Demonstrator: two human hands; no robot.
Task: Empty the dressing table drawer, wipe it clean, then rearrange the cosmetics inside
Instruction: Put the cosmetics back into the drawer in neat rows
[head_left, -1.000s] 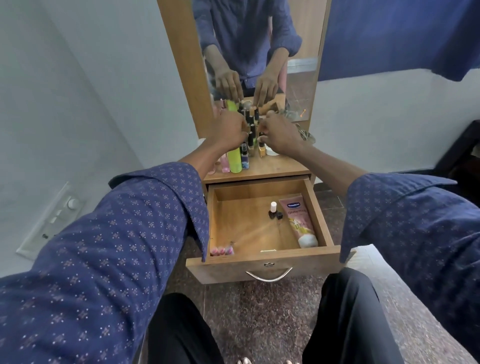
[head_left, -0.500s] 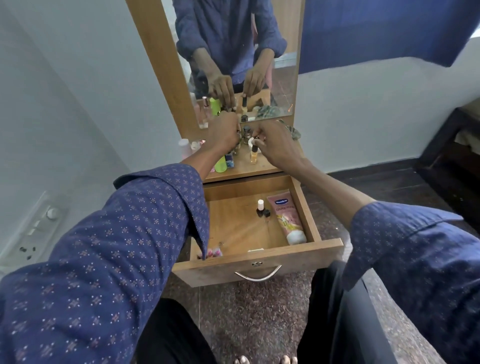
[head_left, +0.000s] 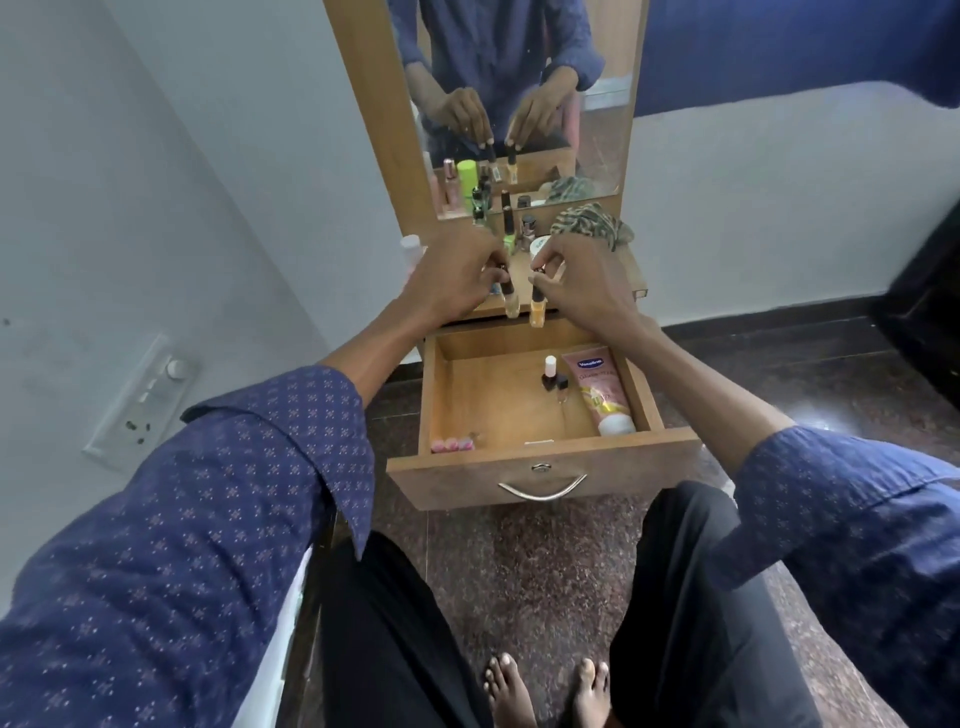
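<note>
Both arms reach fwd from the lower corners toward frame centre, sleeves rolled to mid-forearm. Left hand (head_left: 457, 280) is knuckles-up, fingertips pinching the dark cap of a pale yellow bottle (head_left: 511, 302) that hangs upright below it. Right hand (head_left: 582, 283) mirrors it, thumb & forefinger pinching the cap of an orange bottle (head_left: 537, 310), also upright. The 2 bottles sit just beside each other, apart, right over the front edge of the table top (head_left: 636, 280), above the back wall of the open drawer (head_left: 519, 415).

Drawer is pulled out at mid-frame, front panel w/ metal handle (head_left: 542, 490) toward the person's knees. Inside: a pink lotion tube (head_left: 597, 387) lies along the right wall, cap toward the front; a white-capped bottle (head_left: 549, 373) and a small dark-capped bottle (head_left: 561, 389) stand touching just left of the tube; pink items (head_left: 453, 444) in the front-left corner. Left & centre of the drawer floor is bare wood.

Table top behind the hands is crowded w/ bottles, a white jar (head_left: 540, 243) and a patterned cloth (head_left: 589, 223) at its right, below the mirror (head_left: 519, 104).
</note>
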